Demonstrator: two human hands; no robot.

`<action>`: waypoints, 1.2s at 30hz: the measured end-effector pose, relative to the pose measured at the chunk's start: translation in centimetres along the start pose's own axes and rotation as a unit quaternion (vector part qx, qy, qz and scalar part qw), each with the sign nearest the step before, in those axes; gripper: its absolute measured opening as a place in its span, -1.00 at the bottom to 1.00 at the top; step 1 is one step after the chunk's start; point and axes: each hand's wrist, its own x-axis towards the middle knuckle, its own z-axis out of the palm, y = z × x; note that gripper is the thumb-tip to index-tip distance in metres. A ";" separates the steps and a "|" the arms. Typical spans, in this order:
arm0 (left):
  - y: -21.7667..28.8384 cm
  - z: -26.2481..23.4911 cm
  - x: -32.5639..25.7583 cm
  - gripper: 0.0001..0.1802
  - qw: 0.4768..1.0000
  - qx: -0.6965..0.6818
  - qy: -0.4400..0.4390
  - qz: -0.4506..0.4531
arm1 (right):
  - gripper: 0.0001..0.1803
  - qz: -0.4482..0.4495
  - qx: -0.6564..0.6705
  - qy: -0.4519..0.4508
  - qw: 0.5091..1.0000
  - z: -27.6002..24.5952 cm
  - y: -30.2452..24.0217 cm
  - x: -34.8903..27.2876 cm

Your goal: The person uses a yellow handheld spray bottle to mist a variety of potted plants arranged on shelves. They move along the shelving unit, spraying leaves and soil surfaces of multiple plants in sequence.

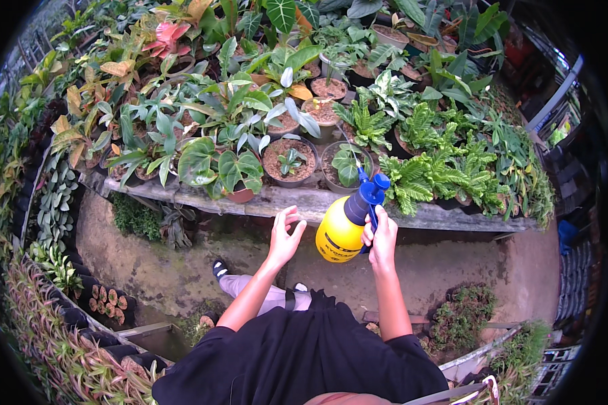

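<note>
My right hand (381, 236) is wrapped round the handle of a pump sprayer (336, 233) with a yellow bottle and a blue and black top. The sprayer hangs tilted in front of the bench edge, its thin wand pointing up toward the plants. To its left, my left hand (286, 233) is raised and empty, with the fingers curved and apart. Just beyond the hands, a pot with a small rosette plant (291, 160) and a pot with a broad-leaved seedling (346, 165) stand at the front of the bench.
A long grey bench (270, 201) crowded with potted foliage runs across in front of me. Bright green ferny plants (439, 162) overhang its right edge. Below lies a concrete path (412, 263). Low plant beds (67, 337) border the left and rear, with a shrub (463, 317) behind right.
</note>
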 end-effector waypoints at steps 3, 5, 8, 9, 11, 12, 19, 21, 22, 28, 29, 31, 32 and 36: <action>0.1 0.1 0.0 -0.52 1.000 0.000 -0.006 -0.003 | -0.62 -0.024 0.000 -0.004 1.000 0.3 -0.7 0.2; 0.0 0.0 0.0 -0.52 1.000 0.000 -0.003 -0.001 | -0.62 -0.031 0.000 -0.011 0.999 0.4 -0.6 0.5; 0.0 -0.3 0.0 -0.52 1.000 0.000 0.001 -0.003 | -0.62 -0.017 -0.021 -0.019 0.999 0.2 0.0 0.6; 0.1 -0.4 -0.1 -0.53 1.000 -0.001 0.003 -0.005 | -0.62 -0.004 -0.036 -0.023 0.999 0.1 0.2 0.4; -0.6 -0.7 0.0 -0.53 1.000 -0.011 0.015 -0.005 | -0.62 0.024 -0.055 -0.046 0.997 -0.2 0.9 0.1; -0.9 -0.9 0.0 -0.53 1.000 -0.016 0.021 -0.006 | -0.63 0.036 -0.078 -0.063 0.994 -0.2 1.2 0.0; -1.3 -1.6 0.1 -0.53 0.999 -0.028 0.040 -0.010 | -0.60 0.143 -0.149 -0.118 0.971 -1.1 3.3 -1.1; -1.5 -1.8 0.1 -0.52 0.999 -0.032 0.042 -0.012 | -0.60 0.144 -0.123 -0.094 0.977 -1.4 3.6 -1.1; -1.6 -1.9 0.0 -0.52 0.998 -0.032 0.043 -0.014 | -0.60 0.138 -0.117 -0.088 0.980 -1.4 3.7 -1.1; -1.7 -2.1 -0.3 -0.53 0.998 -0.035 0.044 -0.019 | -0.60 0.108 -0.129 -0.113 0.979 -0.9 5.4 -1.1; -1.8 -2.1 -0.3 -0.53 0.998 -0.031 0.043 -0.020 | -0.61 0.115 -0.149 -0.123 0.974 -0.6 5.4 -1.2; -1.7 -2.3 -0.3 -0.53 0.998 -0.030 0.047 -0.022 | -0.61 0.114 -0.152 -0.120 0.974 -0.2 4.6 -0.9; -1.6 -2.4 -0.4 -0.53 0.998 -0.033 0.051 -0.023 | -0.61 0.114 -0.154 -0.118 0.974 -0.1 4.3 -0.7; -1.7 -2.8 -0.4 -0.53 0.997 -0.034 0.059 -0.021 | -0.61 0.112 -0.121 -0.109 0.980 -0.2 4.1 -0.3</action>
